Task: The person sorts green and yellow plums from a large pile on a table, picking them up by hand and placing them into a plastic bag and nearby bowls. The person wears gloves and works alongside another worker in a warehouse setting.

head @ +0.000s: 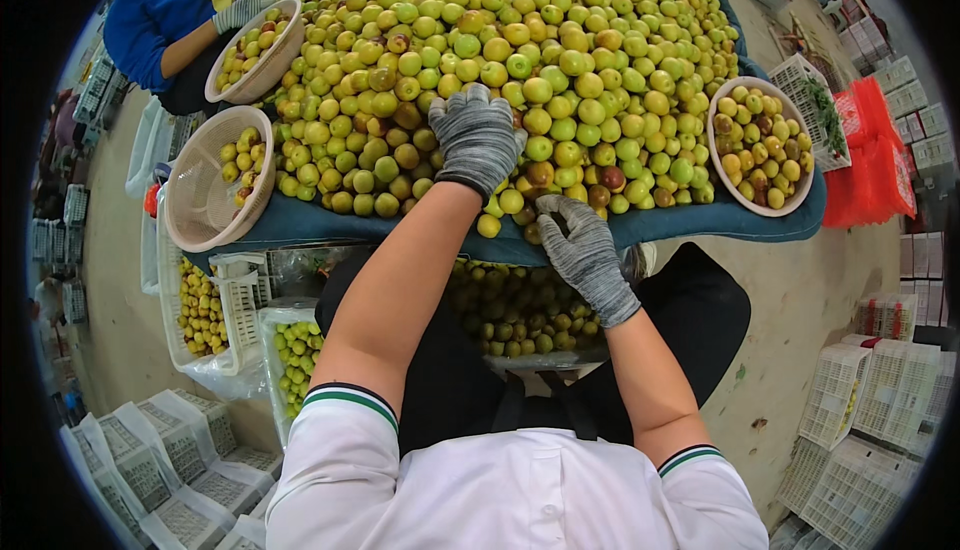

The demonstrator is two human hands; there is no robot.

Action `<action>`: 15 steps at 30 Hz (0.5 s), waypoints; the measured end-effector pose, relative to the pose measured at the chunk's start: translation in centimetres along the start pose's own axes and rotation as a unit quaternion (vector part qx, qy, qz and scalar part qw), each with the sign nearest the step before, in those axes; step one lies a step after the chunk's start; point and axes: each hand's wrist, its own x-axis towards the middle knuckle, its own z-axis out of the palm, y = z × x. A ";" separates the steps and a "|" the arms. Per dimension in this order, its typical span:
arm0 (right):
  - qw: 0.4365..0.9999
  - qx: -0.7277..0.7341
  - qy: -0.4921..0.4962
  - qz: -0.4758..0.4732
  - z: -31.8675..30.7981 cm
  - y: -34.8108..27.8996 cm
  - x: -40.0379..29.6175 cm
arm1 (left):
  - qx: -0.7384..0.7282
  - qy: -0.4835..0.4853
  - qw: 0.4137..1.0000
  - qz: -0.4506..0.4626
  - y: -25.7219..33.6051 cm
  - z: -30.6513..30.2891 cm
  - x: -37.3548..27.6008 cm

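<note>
A deep heap of green and yellow jujube-like fruits (592, 84) covers a table padded with blue cloth (330, 221). My left hand (478, 135), in a grey striped knit glove, lies palm down on the heap, fingers bent over some fruits; whether it grips one is hidden. Lower and to the right, at the table's near edge, my right hand (581, 253) wears a similar glove. Its thumb and fingers are apart beside a few fruits, and a dark fruit (532, 232) lies close to its thumb. Some fruits around the hands have brown or reddish skin.
Plastic baskets of fruit stand at the table's left (180, 197) and right (802, 193) corners. A co-worker in a blue top (146, 17) and striped gloves works beside another basket (294, 47). Crates of fruit (244, 310) stand below at left; more fruit lies under the table between my legs.
</note>
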 end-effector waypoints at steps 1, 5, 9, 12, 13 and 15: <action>1.000 -0.006 0.001 -0.002 0.3 -0.4 0.2 | 0.001 0.008 1.000 -0.008 -0.4 -0.1 -0.2; 0.998 -0.019 0.014 -0.054 1.3 -0.4 -0.5 | -0.062 -0.036 0.997 0.002 -2.2 -3.6 -0.8; 0.999 0.014 -0.019 -0.036 -0.1 0.6 -2.9 | -0.303 0.082 0.949 -0.027 -8.3 -7.1 -7.7; 0.984 0.166 -0.046 0.053 -0.2 4.9 -5.4 | -0.611 0.059 0.769 -0.179 -16.5 -10.0 -15.0; 0.970 0.218 -0.040 0.095 -0.7 6.2 -5.9 | -0.728 0.016 0.642 -0.241 -19.4 -11.1 -16.3; 0.961 0.245 -0.051 0.120 -0.2 5.6 -6.2 | -0.672 0.213 0.619 -0.347 -28.1 -10.0 -21.4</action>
